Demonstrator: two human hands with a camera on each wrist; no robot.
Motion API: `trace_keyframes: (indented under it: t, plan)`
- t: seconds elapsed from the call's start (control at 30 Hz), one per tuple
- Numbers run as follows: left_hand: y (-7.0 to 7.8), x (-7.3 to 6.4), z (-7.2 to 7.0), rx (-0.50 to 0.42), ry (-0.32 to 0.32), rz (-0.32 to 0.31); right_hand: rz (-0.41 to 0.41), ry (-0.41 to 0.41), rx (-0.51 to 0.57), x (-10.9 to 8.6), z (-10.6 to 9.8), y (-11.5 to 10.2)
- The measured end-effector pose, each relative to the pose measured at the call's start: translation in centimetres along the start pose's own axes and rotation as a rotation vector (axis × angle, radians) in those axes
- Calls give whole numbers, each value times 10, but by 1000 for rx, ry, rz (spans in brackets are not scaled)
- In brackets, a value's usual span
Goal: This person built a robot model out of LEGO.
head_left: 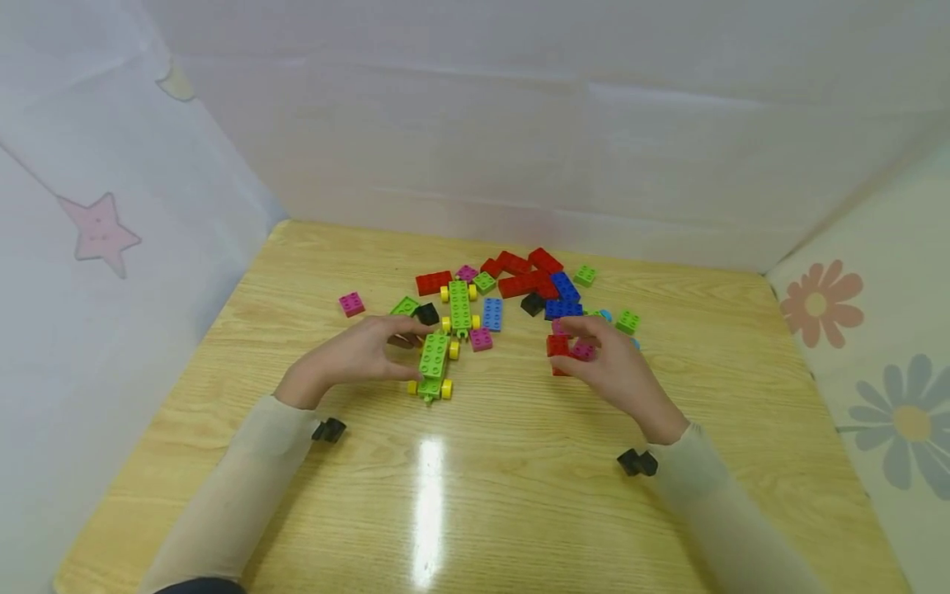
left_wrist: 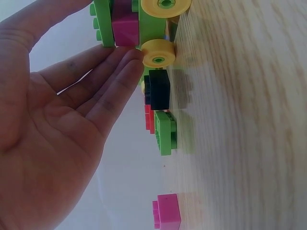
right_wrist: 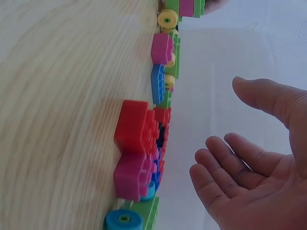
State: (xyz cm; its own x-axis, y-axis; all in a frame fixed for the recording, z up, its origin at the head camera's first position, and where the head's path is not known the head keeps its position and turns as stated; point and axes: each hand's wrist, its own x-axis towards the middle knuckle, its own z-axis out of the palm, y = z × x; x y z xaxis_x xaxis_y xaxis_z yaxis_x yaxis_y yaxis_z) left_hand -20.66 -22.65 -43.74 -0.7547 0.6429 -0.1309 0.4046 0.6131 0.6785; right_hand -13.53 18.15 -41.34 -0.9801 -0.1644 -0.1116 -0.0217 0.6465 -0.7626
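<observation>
- left of centre on the worktop (head_left: 512, 503), your left hand (head_left: 355, 355) pinches a green-topped wheeled stack (head_left: 434, 355) between thumb and fingers.
- toward the right edge, your right hand (head_left: 618, 370) hovers, thumb and fingers apart, near a red brick (head_left: 557, 346) and a pink brick (head_left: 584, 351).
- nearer the far edge, a green wheeled base (head_left: 460, 307) stands beside a pale blue brick (head_left: 493, 314).

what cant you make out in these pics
- Blue-wheeled green base: head view, mostly hidden by the right hand.
- Nearer yellow-wheeled car: left wrist view, partly cut off by the top edge.
- Left hand: right wrist view, only a blurred sliver at the top edge.
- Far-left pink brick: left wrist view, cut off by the bottom edge.
</observation>
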Motion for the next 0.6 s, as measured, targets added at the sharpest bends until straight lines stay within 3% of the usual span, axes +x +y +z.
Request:
trace_keyframes:
  t: [0.6]
  plan:
    - [0, -1, 0, 2, 1, 1, 52, 41, -39, -7, -15, 35]
